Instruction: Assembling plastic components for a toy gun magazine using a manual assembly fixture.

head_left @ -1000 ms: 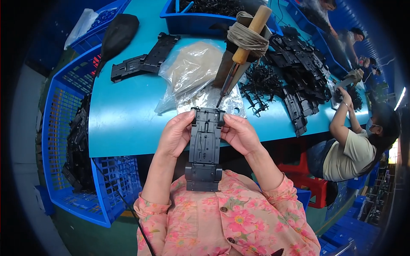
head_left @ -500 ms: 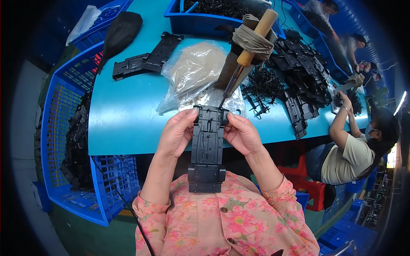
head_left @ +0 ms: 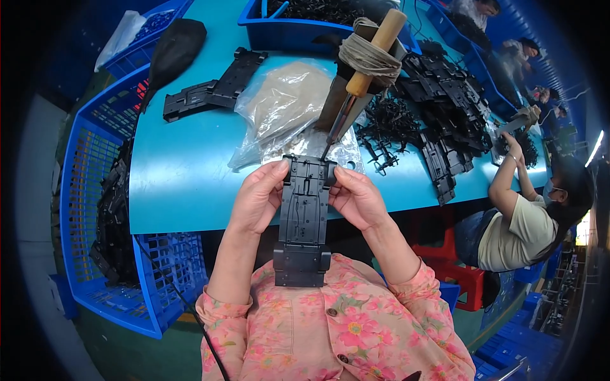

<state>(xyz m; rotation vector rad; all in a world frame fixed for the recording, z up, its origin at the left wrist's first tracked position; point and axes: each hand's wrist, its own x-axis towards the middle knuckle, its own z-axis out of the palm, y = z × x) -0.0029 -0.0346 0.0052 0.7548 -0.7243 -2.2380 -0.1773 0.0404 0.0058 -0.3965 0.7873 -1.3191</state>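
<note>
A long black moulded plastic part is held between my two hands, its far end just past the table's front edge and its near end over my lap. My left hand grips the far left corner, thumb on top. The far right corner is gripped by my right hand in the same way. The metal shaft of a tool with a wooden handle slants down to that far right corner; the tool is bound with cloth strips to an upright stand. Whether its tip touches the part I cannot tell.
Behind the part lies a clear plastic bag. Similar black parts are heaped on the right, beside small black pieces. A blue bin stands at the back, a blue crate at left. A co-worker sits at right.
The whole view has shifted slightly. My hands keep the same hold on the black part, and its far right corner stays under the tool's tip.
</note>
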